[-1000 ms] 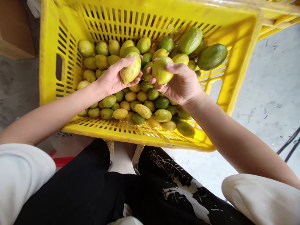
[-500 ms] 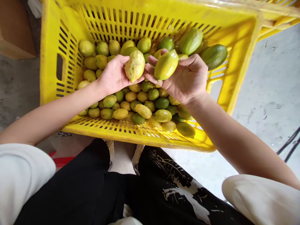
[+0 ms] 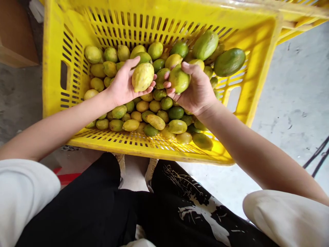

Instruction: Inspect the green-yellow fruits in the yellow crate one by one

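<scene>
On the fingers of my left hand (image 3: 122, 84) rests a pale yellow lemon (image 3: 143, 77) with small dark marks, the thumb raised behind it. A greener lemon (image 3: 179, 79) sits in my right hand (image 3: 199, 90), with the thumb along its side and the fingers curled under it. The two hands are apart, above the yellow slotted crate (image 3: 154, 151). Many yellow and green lemons lie in the crate below them, among them a yellow one (image 3: 155, 121) near the front. Two larger green fruits (image 3: 229, 62) lie at the right rear.
Another yellow crate (image 3: 299, 25) adjoins at the back right. A brown cardboard box (image 3: 15, 36) stands on the floor at far left. Dark cables (image 3: 317, 156) lie on the grey floor to the right. My legs and shoes are just in front of the crate.
My right hand has turned its lemon so its end faces me, with the thumb now closed over it. The left hand has shifted slightly left, its lemon tilted a little.
</scene>
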Tool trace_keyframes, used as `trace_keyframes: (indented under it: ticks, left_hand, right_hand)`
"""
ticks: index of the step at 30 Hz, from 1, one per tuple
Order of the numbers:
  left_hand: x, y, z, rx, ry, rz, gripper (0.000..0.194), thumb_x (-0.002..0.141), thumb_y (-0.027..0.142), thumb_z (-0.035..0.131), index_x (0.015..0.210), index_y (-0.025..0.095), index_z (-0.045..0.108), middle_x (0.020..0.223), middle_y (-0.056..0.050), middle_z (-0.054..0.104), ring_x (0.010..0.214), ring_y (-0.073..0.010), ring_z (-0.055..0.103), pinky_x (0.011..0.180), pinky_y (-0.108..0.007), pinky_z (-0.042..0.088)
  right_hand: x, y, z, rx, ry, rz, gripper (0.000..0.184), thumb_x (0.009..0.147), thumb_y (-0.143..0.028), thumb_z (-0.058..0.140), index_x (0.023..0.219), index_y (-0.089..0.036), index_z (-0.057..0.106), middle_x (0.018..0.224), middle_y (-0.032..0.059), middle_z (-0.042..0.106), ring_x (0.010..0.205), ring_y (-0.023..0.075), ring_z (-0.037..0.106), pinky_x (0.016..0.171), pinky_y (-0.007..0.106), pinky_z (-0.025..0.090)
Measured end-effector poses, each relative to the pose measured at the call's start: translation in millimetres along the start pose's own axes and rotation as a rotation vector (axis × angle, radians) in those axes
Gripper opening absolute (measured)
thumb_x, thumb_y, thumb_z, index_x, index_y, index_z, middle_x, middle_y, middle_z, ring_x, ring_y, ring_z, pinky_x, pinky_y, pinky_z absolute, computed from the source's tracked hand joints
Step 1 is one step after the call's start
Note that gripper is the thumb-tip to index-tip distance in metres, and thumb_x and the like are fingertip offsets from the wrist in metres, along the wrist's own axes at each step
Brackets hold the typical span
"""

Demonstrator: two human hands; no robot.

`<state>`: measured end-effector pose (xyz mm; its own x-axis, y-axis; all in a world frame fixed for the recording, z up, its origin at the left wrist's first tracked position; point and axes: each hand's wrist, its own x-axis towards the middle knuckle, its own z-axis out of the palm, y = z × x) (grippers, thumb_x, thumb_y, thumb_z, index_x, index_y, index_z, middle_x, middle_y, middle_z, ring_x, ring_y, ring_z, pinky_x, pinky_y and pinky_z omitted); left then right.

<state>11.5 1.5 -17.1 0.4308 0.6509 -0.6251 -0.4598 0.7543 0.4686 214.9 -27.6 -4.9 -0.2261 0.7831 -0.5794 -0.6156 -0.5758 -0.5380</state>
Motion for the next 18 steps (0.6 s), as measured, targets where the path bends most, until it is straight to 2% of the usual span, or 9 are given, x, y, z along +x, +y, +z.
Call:
trace_keyframes:
  ticks: [2, 5, 7, 9, 11, 13, 15, 18]
  left_hand:
    - [-0.7, 1.9, 2.6, -0.041, 0.012, 0.003, 0.048, 0.117, 0.045, 0.032, 0.124, 0.015, 0.07, 0.095, -0.014, 0.079, 0.127, -0.0319, 0.074, 0.092, -0.034, 0.064]
    - [-2.5, 6.9, 4.1, -0.103, 0.009, 0.027, 0.049, 0.118, 0.036, 0.026, 0.129, 0.015, 0.068, 0.1, -0.012, 0.081, 0.132, -0.0323, 0.072, 0.099, -0.036, 0.063]
    - [-3.8, 10.6, 4.0, -0.114, -0.027, 0.063, 0.048, 0.119, 0.036, 0.025, 0.133, 0.015, 0.066, 0.1, -0.011, 0.082, 0.13, -0.0317, 0.072, 0.1, -0.036, 0.063]
    - [-5.0, 13.2, 4.6, -0.103, -0.053, 0.084, 0.046, 0.121, 0.039, 0.027, 0.136, 0.018, 0.065, 0.096, -0.009, 0.081, 0.122, -0.029, 0.074, 0.096, -0.033, 0.063]
    - [-5.7, 13.7, 6.7, -0.075, -0.043, 0.096, 0.042, 0.121, 0.042, 0.033, 0.138, 0.02, 0.065, 0.091, -0.005, 0.079, 0.107, -0.024, 0.075, 0.088, -0.029, 0.063]
    - [-5.4, 11.8, 9.9, -0.023, -0.013, 0.1, 0.04, 0.122, 0.042, 0.036, 0.13, 0.019, 0.068, 0.087, -0.003, 0.075, 0.091, -0.0186, 0.074, 0.081, -0.027, 0.061]
    - [-4.0, 8.1, 12.2, 0.034, 0.016, 0.11, 0.041, 0.123, 0.038, 0.036, 0.115, 0.015, 0.069, 0.083, -0.002, 0.071, 0.078, -0.0147, 0.071, 0.076, -0.025, 0.059]
    - [-0.8, 1.9, 12.2, 0.088, 0.041, 0.096, 0.044, 0.122, 0.038, 0.038, 0.097, 0.017, 0.068, 0.079, -0.001, 0.069, 0.071, -0.012, 0.067, 0.07, -0.024, 0.054]
  right_hand:
    - [-0.4, 0.5, -3.9, 0.039, -0.076, -0.065, 0.019, 0.091, -0.031, 0.071, 0.105, -0.021, 0.063, 0.087, 0.0024, 0.074, 0.07, 0.0123, 0.071, 0.057, 0.014, 0.062]
    - [-2.4, -2.6, -7.8, 0.026, -0.179, -0.173, 0.034, 0.074, -0.03, 0.073, 0.106, -0.018, 0.068, 0.104, 0.0056, 0.081, 0.098, 0.0191, 0.078, 0.086, 0.025, 0.07]
    - [-3.7, -5.9, -8.1, -0.028, -0.195, -0.243, 0.036, 0.068, -0.027, 0.075, 0.104, -0.023, 0.069, 0.113, 0.0036, 0.083, 0.116, 0.0223, 0.076, 0.102, 0.03, 0.068]
    - [-4.2, -8.9, -7.7, -0.019, -0.18, -0.299, 0.036, 0.069, -0.025, 0.08, 0.103, -0.026, 0.068, 0.112, 0.0017, 0.083, 0.12, 0.0205, 0.076, 0.106, 0.027, 0.066]
    - [-3.4, -10.4, -7.8, 0.034, -0.149, -0.257, 0.035, 0.076, -0.027, 0.085, 0.105, -0.027, 0.066, 0.103, -0.0008, 0.081, 0.107, 0.0157, 0.078, 0.094, 0.02, 0.068]
    - [-1.4, -9.6, -8.9, 0.065, -0.1, -0.142, 0.028, 0.086, -0.033, 0.081, 0.106, -0.026, 0.063, 0.089, -0.0034, 0.075, 0.079, 0.0115, 0.075, 0.068, 0.014, 0.065]
    - [1.2, -6.9, -10.3, 0.062, -0.06, -0.043, 0.02, 0.092, -0.036, 0.071, 0.103, -0.023, 0.06, 0.078, -0.0037, 0.068, 0.056, 0.009, 0.063, 0.043, 0.011, 0.051]
    - [4.4, -2.3, -11.3, 0.062, -0.062, -0.034, 0.018, 0.09, -0.033, 0.068, 0.097, -0.022, 0.056, 0.075, -0.0024, 0.064, 0.049, 0.008, 0.056, 0.033, 0.01, 0.036]
